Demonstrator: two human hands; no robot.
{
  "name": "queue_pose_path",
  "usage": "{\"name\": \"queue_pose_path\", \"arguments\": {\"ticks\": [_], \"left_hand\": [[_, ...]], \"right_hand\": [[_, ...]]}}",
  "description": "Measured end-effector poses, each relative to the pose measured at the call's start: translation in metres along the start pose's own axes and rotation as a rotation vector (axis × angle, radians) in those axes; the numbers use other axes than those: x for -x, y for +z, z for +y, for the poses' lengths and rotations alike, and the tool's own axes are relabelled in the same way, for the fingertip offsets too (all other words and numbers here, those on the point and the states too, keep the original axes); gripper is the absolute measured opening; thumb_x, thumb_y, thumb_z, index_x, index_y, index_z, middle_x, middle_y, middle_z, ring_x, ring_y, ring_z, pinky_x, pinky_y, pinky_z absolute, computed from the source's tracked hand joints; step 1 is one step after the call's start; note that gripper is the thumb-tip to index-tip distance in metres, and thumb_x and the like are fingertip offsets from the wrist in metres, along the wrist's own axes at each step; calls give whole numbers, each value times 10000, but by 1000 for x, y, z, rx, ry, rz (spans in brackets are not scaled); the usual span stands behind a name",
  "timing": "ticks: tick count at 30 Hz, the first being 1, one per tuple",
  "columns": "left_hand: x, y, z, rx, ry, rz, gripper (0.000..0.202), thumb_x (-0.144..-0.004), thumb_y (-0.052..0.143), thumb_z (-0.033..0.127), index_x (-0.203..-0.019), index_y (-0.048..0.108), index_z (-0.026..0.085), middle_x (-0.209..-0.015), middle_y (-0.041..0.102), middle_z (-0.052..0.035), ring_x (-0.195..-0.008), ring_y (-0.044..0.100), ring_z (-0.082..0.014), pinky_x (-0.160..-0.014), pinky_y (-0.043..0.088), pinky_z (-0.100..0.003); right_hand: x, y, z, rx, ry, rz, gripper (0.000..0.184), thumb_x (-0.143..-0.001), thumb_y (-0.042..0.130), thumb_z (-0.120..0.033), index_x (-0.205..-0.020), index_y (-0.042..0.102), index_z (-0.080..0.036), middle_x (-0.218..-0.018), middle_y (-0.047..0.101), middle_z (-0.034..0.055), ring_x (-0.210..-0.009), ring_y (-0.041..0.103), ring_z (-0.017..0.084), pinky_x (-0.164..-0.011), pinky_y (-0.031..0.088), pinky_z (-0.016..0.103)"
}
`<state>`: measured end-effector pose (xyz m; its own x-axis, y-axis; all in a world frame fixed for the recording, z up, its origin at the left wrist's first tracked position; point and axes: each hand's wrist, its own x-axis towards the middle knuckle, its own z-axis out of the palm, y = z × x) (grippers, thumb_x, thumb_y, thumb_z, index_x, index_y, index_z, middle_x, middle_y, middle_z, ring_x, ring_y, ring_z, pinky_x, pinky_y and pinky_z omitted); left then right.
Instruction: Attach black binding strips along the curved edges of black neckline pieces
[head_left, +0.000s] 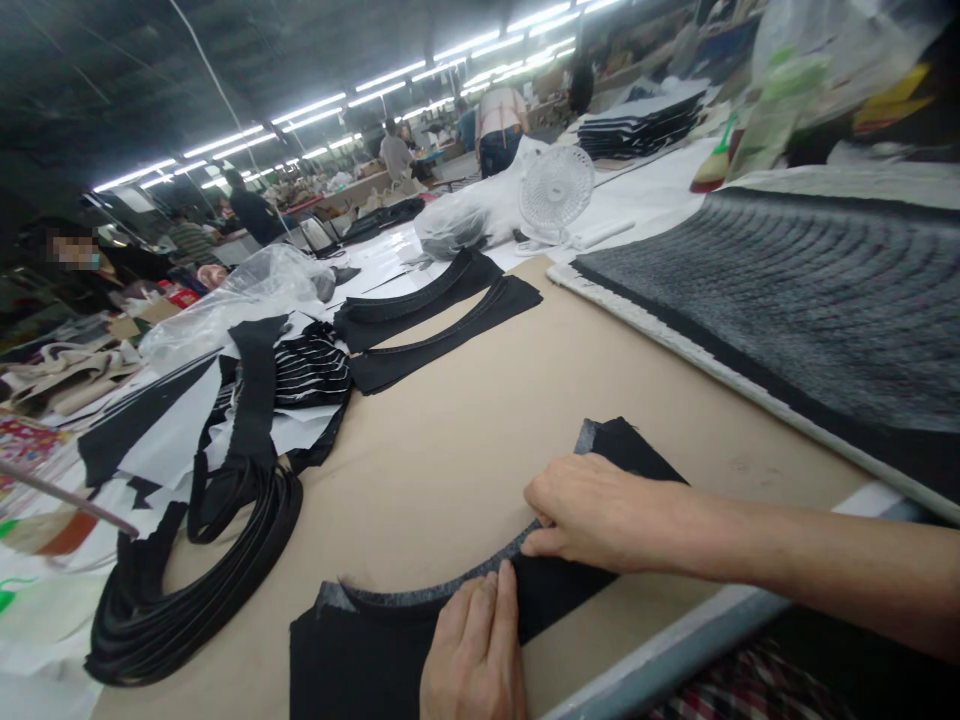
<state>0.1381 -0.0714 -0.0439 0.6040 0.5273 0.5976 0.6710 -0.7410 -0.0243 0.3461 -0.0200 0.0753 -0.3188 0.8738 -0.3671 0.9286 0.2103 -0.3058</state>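
A curved black fabric piece [360, 650] with a grey underside lies on the tan tabletop [480, 420] near the front edge. My left hand [474, 650] rests flat on it, fingers together and stretched along its curved inner edge. My right hand [592, 515] reaches in from the right and lies over the same piece. Its fingers are curled down, pinching the curved edge where the grey layer shows.
A coil of black strips [187, 570] lies at the left. Curved black pieces [435, 320] are stacked further back. A big grey-black fabric stack [795, 300] fills the right side. A small white fan [556, 192] and plastic bags [247, 290] stand behind. Other people work far off.
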Motion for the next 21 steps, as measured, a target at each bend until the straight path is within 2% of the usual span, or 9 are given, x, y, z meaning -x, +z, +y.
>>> {"name": "queue_pose_path", "arguments": {"ticks": [3,7,12,21], "left_hand": [[4,2,2,-43,0,-45,410,-871,396,74,-1234,583,114,-993,674,-97,-909,618,-183,-844,499,-296],[6,2,1,-121,18,-47,402,-864,422,58,-1204,614,152,-1003,683,-72,-919,625,-168,-872,486,-276],[7,3,0,-166,42,-56,404,-849,453,55,-1187,632,183,-999,689,-62,-902,636,-159,-847,494,-274],[3,2,2,-189,34,-49,461,-831,437,24,-1188,644,230,-962,689,-42,-863,641,-154,-810,472,-281]], "right_hand": [[5,-15,24,-54,-17,-100,215,-817,626,-358,-795,709,-162,-780,706,82,-793,646,230,-638,387,275],[7,-15,41,-97,-9,-90,135,-806,585,-260,-764,690,-185,-779,696,51,-774,621,196,-634,358,259],[3,-2,43,-70,5,-39,171,-788,545,-235,-725,695,-182,-718,686,63,-699,613,194,-584,333,265],[0,0,39,-26,70,-43,193,-787,564,-233,-785,741,-154,-782,719,117,-780,660,245,-601,377,280]]}}
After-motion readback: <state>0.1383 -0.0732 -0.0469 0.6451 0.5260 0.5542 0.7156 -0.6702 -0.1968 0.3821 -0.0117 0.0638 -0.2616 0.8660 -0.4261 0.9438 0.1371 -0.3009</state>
